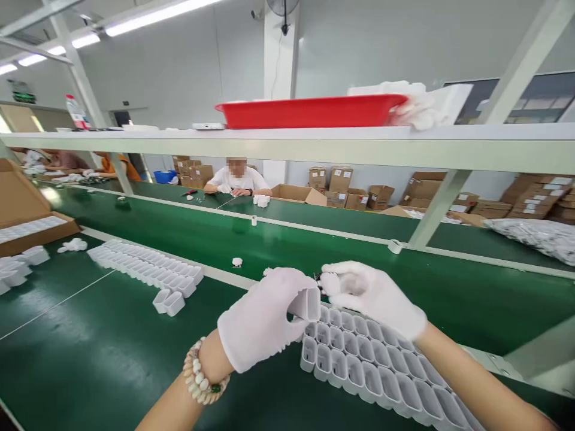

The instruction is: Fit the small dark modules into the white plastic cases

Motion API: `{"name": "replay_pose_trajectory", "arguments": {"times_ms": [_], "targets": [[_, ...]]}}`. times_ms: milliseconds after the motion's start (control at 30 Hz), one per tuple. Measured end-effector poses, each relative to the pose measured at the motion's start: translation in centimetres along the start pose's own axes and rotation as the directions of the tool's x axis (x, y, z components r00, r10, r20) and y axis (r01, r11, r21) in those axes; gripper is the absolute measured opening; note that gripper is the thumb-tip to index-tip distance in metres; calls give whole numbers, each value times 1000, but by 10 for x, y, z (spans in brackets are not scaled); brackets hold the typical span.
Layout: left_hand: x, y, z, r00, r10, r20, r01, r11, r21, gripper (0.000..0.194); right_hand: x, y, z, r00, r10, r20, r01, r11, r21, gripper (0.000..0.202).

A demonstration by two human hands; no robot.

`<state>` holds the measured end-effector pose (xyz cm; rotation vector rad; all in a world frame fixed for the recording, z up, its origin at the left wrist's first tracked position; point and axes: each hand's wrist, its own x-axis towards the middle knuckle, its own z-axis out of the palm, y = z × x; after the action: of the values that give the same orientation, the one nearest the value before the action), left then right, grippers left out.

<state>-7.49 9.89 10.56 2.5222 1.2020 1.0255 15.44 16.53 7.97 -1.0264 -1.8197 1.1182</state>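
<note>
1. A white cup (309, 305) is grasped by the gloved left hand (265, 317).
2. A small black-and-white part (330, 284) is pinched in the gloved right hand (380, 294), just beside the cup.
3. Similar cups (372, 378) are lined up below both grips.

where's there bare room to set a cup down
Bare green bench shows at lower left, below the cup block and left of the beaded bracelet; the green strip beyond also has room between the small white-topped part and the white ring. Crowded: lower right, under the packed cup rows, and far left, around the carton and loose cups.
</note>
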Motion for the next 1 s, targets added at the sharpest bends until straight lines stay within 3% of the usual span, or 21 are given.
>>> {"name": "replay_pose_trajectory", "arguments": {"times_ms": [100,233,400,567,667,833,1000], "targets": [[3,2,4,993,115,9,-116,991,63,47,-61,-17,2,976,42,-214,-21,995,100,45],[1,7,7,965,261,-18,-258,962,90,48,-90,-21,20,944,-22,-329,61,992,109,39],[-3,14,10,942,333,-28,-324,930,172,55,-90,-22,29,950,-155,-271,166,986,20,38],[-6,17,13,950,313,-16,-305,935,181,57,-93,-25,27,939,-280,-202,270,960,-79,52],[-6,19,14,952,306,-15,-298,937,181,55,-93,-28,26,956,-245,-160,229,967,-116,44],[-6,21,14,943,332,-36,-319,926,201,53,-92,-36,28,994,-68,-88,51,982,-180,12],[-8,21,15,941,335,-36,-321,923,211,53,-95,-34,28,992,-46,-115,23,981,-192,24]]}}
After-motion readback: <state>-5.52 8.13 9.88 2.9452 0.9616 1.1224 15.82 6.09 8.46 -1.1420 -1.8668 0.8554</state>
